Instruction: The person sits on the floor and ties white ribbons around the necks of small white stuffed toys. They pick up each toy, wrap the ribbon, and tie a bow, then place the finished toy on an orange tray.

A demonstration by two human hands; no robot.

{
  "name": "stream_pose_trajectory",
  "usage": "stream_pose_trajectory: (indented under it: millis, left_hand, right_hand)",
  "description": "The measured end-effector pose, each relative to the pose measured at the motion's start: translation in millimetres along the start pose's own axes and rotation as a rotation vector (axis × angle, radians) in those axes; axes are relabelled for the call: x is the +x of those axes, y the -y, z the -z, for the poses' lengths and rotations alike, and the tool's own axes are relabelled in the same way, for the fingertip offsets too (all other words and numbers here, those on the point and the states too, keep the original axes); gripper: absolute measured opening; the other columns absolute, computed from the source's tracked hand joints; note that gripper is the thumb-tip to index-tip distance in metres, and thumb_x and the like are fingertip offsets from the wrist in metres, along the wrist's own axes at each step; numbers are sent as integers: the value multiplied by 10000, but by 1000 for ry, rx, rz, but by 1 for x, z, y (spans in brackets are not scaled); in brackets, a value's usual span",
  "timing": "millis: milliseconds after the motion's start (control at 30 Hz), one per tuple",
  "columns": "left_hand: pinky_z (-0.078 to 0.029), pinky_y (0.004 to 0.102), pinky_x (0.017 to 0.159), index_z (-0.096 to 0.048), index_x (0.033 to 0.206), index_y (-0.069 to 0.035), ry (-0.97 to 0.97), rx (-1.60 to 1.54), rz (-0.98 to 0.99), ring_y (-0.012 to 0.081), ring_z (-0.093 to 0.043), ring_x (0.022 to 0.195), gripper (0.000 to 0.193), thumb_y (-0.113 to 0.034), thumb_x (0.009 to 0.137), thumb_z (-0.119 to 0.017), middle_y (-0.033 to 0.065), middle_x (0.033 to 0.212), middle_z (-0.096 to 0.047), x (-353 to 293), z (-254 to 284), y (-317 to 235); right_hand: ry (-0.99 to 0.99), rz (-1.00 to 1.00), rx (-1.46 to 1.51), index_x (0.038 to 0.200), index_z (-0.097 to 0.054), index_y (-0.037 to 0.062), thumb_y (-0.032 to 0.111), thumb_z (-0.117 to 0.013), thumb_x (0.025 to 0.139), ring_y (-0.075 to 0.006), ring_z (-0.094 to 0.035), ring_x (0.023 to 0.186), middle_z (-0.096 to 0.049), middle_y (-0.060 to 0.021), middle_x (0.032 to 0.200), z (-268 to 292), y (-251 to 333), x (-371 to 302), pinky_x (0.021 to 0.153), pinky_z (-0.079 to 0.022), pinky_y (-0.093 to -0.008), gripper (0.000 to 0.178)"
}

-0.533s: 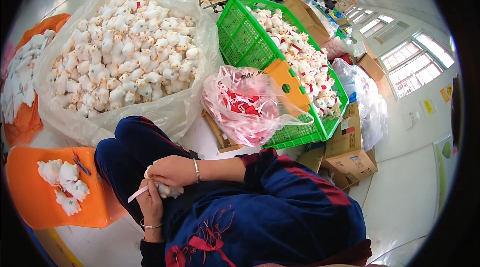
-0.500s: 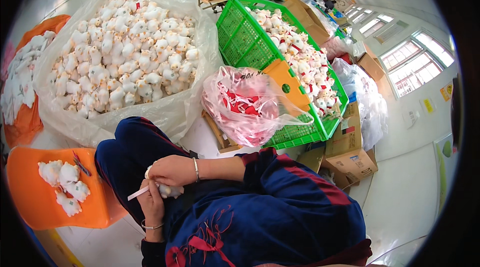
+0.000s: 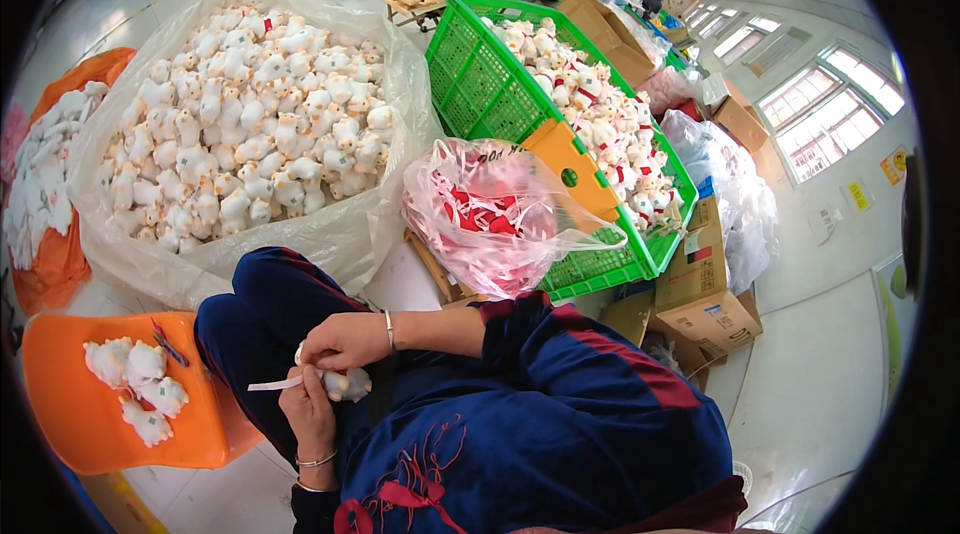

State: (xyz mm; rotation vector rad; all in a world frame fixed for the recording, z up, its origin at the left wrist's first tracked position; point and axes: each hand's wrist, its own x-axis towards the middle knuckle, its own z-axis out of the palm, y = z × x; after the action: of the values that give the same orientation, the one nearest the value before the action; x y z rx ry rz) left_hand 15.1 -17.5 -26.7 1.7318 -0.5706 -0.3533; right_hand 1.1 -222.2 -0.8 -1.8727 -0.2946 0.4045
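Over my lap, my left hand (image 3: 310, 412) is closed around a small white plush toy (image 3: 345, 385), whose rounded body shows to the right of the fingers. A pale ribbon strip (image 3: 272, 386) sticks out to the left, between the fingers of that hand. My right hand (image 3: 345, 342) is closed over the upper end of the toy, fingertips meeting the left hand's. What the right fingertips pinch is hidden beneath them. Red ribbon and loose threads (image 3: 412, 494) lie on my dark blue clothing.
An orange stool (image 3: 60, 374) at the left carries several white plush toys and small snips (image 3: 170, 344). Ahead lies a big clear bag (image 3: 90, 184) full of plush toys. Right of it are a pink-tinted bag of red ribbons (image 3: 500, 269), a green crate (image 3: 480, 84) of ribboned toys and cardboard boxes (image 3: 705, 314).
Both hands stay together on the toy. The ribbon strip now lies more level, and the hands have shifted slightly. The whole view has moved a little.
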Motion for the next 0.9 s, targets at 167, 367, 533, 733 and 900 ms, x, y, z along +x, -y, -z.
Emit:
stream_pose_trajectory:
  millis: [167,367,533,733,900]
  left_hand:
    - [-376,255,592,-594,885,-1,47,-187,127,77,-453,650,283,-174,1092,-510,-7,738,-521,-6,5,2]
    - [-382,242,627,-603,910,-11,53,-227,155,68,-455,688,259,-177,1091,-520,-10,785,-525,-9,4,5]
    - [-396,234,644,-608,942,-11,46,-256,171,68,-467,701,235,-176,1088,-526,-9,811,-537,-13,3,8]
    - [-401,220,656,-612,980,-14,15,-339,179,56,-479,721,218,-172,1094,-514,-11,851,-555,-16,2,10]
    - [-404,214,664,-619,1010,-9,59,-337,180,50,-495,738,217,-174,1098,-507,-1,894,-573,-15,10,7]
  right_hand:
    - [86,-28,-27,1069,-714,38,121,-664,888,-308,-731,844,-746,-130,932,10,12,6,773,-558,-390,205]
    - [185,-25,-291,1062,-737,85,165,-695,833,-313,-730,862,-761,-107,926,21,20,18,759,-557,-410,246]
    - [262,-25,-378,1050,-737,88,175,-693,822,-330,-722,873,-754,-110,908,24,26,24,759,-553,-433,248]
    - [216,-23,-365,994,-742,77,167,-683,829,-334,-717,875,-741,-122,903,16,17,23,753,-555,-433,197]
    - [83,38,-419,950,-758,68,144,-669,825,-317,-731,851,-747,-116,865,-2,16,19,743,-564,-424,171]
